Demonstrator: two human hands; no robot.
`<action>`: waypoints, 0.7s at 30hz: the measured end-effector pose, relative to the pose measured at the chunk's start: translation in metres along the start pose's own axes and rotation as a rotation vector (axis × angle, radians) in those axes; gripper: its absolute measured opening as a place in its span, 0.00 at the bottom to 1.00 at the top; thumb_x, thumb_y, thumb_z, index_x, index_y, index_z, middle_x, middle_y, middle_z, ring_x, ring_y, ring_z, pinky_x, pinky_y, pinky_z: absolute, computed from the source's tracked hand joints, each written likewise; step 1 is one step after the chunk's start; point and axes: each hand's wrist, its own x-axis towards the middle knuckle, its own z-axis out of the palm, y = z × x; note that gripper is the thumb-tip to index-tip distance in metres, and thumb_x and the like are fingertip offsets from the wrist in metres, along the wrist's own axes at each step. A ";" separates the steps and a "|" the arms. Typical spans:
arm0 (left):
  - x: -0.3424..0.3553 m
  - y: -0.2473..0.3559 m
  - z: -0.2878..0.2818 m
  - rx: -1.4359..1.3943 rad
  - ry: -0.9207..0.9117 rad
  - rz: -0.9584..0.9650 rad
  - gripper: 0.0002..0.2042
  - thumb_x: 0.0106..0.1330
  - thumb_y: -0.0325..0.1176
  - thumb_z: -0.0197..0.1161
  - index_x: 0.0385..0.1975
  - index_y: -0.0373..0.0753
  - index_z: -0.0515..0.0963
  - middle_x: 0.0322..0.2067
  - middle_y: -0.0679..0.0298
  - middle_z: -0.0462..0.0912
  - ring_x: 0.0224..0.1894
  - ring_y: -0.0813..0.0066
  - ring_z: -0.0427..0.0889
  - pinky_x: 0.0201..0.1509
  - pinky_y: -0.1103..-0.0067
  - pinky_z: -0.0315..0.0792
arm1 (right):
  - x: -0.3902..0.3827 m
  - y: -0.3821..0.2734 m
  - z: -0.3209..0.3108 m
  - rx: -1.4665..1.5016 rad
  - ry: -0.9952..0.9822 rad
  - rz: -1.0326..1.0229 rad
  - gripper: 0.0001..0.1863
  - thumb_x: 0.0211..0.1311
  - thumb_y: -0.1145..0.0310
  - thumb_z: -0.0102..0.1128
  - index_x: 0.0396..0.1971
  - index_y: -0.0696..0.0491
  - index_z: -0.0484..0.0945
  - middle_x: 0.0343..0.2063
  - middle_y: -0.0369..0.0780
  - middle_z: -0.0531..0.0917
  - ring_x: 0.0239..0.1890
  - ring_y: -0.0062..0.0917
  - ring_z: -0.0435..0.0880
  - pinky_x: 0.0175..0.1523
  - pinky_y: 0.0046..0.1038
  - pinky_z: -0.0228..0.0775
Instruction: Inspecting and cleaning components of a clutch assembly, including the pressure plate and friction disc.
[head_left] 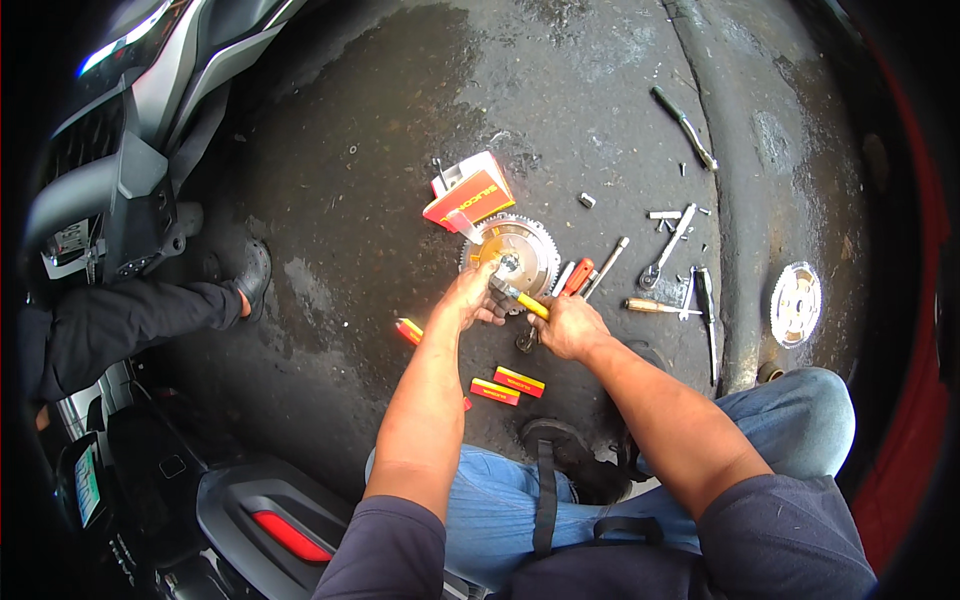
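A rear sprocket (545, 243) with a toothed rim, joined to a round metal hub, lies flat on the dark floor. At its centre my left hand (478, 296) has its fingers closed around a small metal piece (509, 263), too small to name. My right hand (573, 326) grips the yellow handle of a hammer (531, 303). The hammer's dark head is beside the left fingers, partly hidden by them. A red-handled screwdriver (577, 277) lies just right of the sprocket.
An open red and white box (478, 196) stands behind the sprocket; small red-yellow boxes (495, 391) lie nearer me. Rightward are a ratchet (668, 250), a wood-handled screwdriver (650, 306) and another sprocket (796, 305). Motorcycles (150, 160) and a person's shoe (254, 280) are left.
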 end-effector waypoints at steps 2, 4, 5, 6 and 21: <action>0.000 -0.003 0.001 -0.024 -0.020 0.014 0.24 0.68 0.52 0.47 0.49 0.35 0.68 0.29 0.55 0.79 0.24 0.66 0.80 0.29 0.67 0.79 | 0.004 0.002 -0.003 0.018 -0.048 -0.001 0.18 0.62 0.55 0.53 0.49 0.46 0.77 0.39 0.48 0.82 0.46 0.42 0.80 0.51 0.41 0.72; -0.001 -0.007 0.003 -0.101 -0.024 0.002 0.23 0.68 0.52 0.47 0.46 0.36 0.69 0.25 0.57 0.78 0.22 0.68 0.79 0.27 0.69 0.79 | 0.009 0.008 -0.001 0.033 -0.105 -0.073 0.19 0.61 0.55 0.55 0.48 0.48 0.78 0.39 0.50 0.82 0.45 0.43 0.80 0.51 0.40 0.71; 0.000 -0.008 0.007 -0.124 0.004 0.025 0.22 0.68 0.52 0.47 0.45 0.36 0.70 0.23 0.58 0.78 0.20 0.68 0.78 0.24 0.71 0.78 | 0.011 0.011 0.001 0.034 -0.102 -0.071 0.19 0.61 0.55 0.55 0.48 0.48 0.78 0.39 0.50 0.82 0.45 0.43 0.80 0.51 0.40 0.71; 0.000 -0.009 0.008 -0.123 0.002 0.026 0.22 0.68 0.52 0.47 0.45 0.36 0.70 0.23 0.58 0.78 0.20 0.68 0.78 0.24 0.71 0.78 | 0.012 0.015 0.005 0.091 -0.070 -0.112 0.20 0.61 0.55 0.55 0.47 0.52 0.78 0.34 0.50 0.82 0.41 0.42 0.81 0.49 0.39 0.72; -0.002 0.006 0.005 -0.004 0.074 0.143 0.23 0.65 0.55 0.51 0.32 0.36 0.74 0.14 0.65 0.70 0.11 0.74 0.70 0.14 0.77 0.67 | 0.029 0.021 0.001 0.635 -0.400 0.121 0.15 0.61 0.57 0.60 0.42 0.51 0.79 0.21 0.35 0.77 0.16 0.21 0.72 0.19 0.27 0.67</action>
